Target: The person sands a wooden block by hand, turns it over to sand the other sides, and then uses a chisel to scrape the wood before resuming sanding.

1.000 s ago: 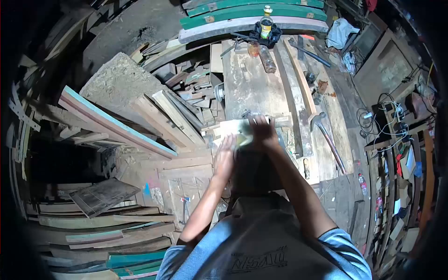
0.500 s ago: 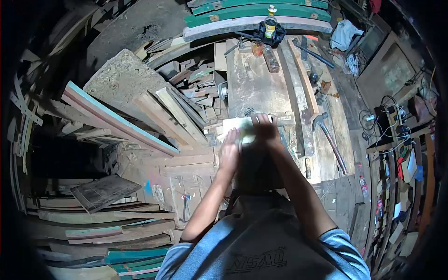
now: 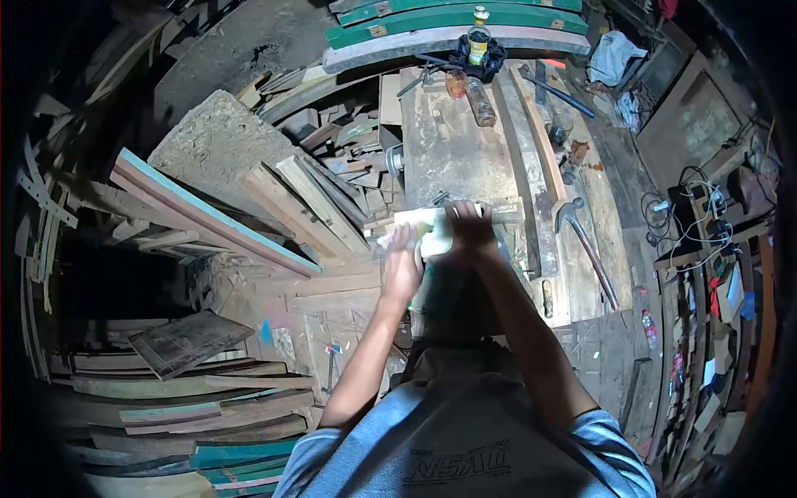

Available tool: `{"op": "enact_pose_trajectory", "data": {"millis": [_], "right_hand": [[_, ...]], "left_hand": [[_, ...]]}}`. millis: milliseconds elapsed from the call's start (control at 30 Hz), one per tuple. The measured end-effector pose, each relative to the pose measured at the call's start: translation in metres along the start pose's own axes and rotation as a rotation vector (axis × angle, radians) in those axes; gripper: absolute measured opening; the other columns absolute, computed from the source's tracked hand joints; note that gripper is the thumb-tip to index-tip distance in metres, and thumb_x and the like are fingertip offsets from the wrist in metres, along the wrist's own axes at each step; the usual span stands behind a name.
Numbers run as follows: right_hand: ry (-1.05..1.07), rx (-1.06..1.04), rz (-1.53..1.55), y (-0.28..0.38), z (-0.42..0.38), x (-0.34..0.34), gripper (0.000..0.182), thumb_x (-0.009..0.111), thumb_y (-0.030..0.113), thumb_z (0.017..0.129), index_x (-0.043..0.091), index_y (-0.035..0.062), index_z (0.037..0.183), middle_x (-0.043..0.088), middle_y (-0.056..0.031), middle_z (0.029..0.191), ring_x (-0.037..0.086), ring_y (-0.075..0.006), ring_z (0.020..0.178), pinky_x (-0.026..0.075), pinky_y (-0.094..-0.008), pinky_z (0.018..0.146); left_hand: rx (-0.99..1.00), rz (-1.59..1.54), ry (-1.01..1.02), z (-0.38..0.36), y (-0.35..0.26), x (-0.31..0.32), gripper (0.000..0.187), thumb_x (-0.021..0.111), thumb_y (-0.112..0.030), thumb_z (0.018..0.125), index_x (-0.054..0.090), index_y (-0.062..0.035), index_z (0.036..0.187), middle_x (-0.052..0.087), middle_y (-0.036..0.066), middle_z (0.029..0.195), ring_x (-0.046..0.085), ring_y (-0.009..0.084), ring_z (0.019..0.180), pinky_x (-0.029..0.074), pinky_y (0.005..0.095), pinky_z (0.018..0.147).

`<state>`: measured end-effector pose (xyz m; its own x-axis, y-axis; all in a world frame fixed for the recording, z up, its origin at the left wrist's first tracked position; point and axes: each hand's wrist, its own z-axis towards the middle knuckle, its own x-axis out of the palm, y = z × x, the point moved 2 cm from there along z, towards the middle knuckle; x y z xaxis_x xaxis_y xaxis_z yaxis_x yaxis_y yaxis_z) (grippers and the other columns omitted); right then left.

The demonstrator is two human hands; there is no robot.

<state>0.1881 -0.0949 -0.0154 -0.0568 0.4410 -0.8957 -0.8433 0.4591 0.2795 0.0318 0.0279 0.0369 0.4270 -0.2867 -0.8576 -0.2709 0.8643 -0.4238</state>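
Observation:
A pale, brightly lit flat piece (image 3: 435, 241) lies across the near end of the wooden workbench (image 3: 457, 162). My left hand (image 3: 402, 259) rests on its left part, with the fingers stretched forward. On its right side is my right hand (image 3: 471, 234), in shadow, its fingers bent over the far edge and wrapped round the piece. Just beyond the hands sits a small metal part (image 3: 441, 197). Whether the piece is wood or something else is too glaring to tell.
A hammer (image 3: 584, 249) lies right of the hands, beside a long wooden strip (image 3: 540, 133). Bottles (image 3: 480, 104) and a yellow-labelled bottle (image 3: 478, 46) are at the far end. Leaning boards (image 3: 216, 212) stand left, and cables (image 3: 697, 216) hang at the right.
My left hand has shifted slightly left along the pale piece, and its fingers are a little farther from my right hand. My right hand has hardly moved.

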Motion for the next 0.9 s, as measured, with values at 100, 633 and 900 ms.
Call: {"op": "enact_pose_trajectory", "data": {"millis": [100, 633, 900], "right_hand": [[0.186, 0.057, 0.001, 0.004, 0.010, -0.015, 0.138, 0.090, 0.083, 0.045, 0.054, 0.0057, 0.153, 0.060, -0.0128, 0.141, 0.057, -0.0301, 0.136, 0.036, -0.0645, 0.116], [0.002, -0.025, -0.028, -0.002, 0.000, 0.004, 0.127, 0.086, 0.080, 0.050, 0.052, 0.0081, 0.149, 0.058, -0.0118, 0.132, 0.055, -0.0309, 0.131, 0.034, -0.0590, 0.116], [-0.006, -0.055, -0.131, -0.009, 0.001, 0.017, 0.117, 0.080, 0.077, 0.064, 0.053, 0.0085, 0.155, 0.064, -0.0115, 0.134, 0.059, -0.0271, 0.132, 0.037, -0.0571, 0.116]], "left_hand": [[-0.064, 0.048, -0.058, 0.043, 0.017, 0.020, 0.039, 0.059, -0.010, 0.108, 0.066, 0.0095, 0.141, 0.064, 0.037, 0.144, 0.059, 0.0529, 0.138, 0.047, 0.0549, 0.120], [-0.088, -0.009, -0.015, 0.042, 0.013, 0.026, 0.045, 0.056, -0.009, 0.107, 0.062, 0.0057, 0.149, 0.060, 0.035, 0.153, 0.056, 0.0499, 0.145, 0.041, 0.0545, 0.126], [0.010, -0.059, 0.079, -0.026, -0.011, 0.010, 0.047, 0.055, 0.000, 0.104, 0.061, 0.0071, 0.150, 0.058, 0.035, 0.154, 0.054, 0.0530, 0.146, 0.043, 0.0552, 0.125]]}}
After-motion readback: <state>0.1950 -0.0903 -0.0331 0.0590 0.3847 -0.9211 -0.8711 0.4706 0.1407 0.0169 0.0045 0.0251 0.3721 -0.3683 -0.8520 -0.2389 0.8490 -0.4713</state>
